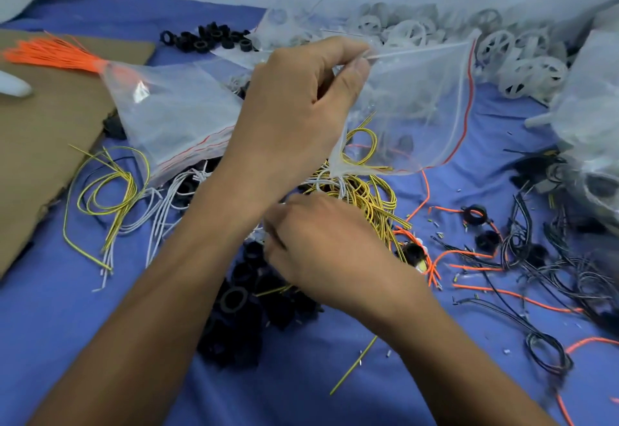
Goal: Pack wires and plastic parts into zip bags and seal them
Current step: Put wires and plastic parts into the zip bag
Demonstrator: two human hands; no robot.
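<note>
At far left of the blue-covered counter [83, 308], a cardboard sheet [50, 117] lies flat. An orange wire bundle [50, 53] fans over it, its other end inside a clear flat zip bag [174, 114] w/ a red line along the mouth. Below that bag sit a loose yellow wire loop [107, 187] and some white wires [160, 211]. At the back, near centre, is a small cluster of black rings [207, 38]. A bigger black ring pile [241, 308] lies at the front, under the forearms.

Centre: L hand [294, 107] is raised, thumb and fingers pinching the top edge of a second zip bag [418, 107], which hangs above the counter and spreads to the right. Yellow loops show through its lower corner; in or behind it, can't tell. Just under the bag is the main yellow wire heap [365, 191].

R hand [328, 248] is low, fingers curled down at the near edge of that heap, over the black parts. Whether it grips anything is hidden and blurred, so can't tell.

Right side: white plastic wheels [502, 47] are piled along the back. Orange loose wires [469, 254] and tangled black wires [552, 258] are scattered across the front.
</note>
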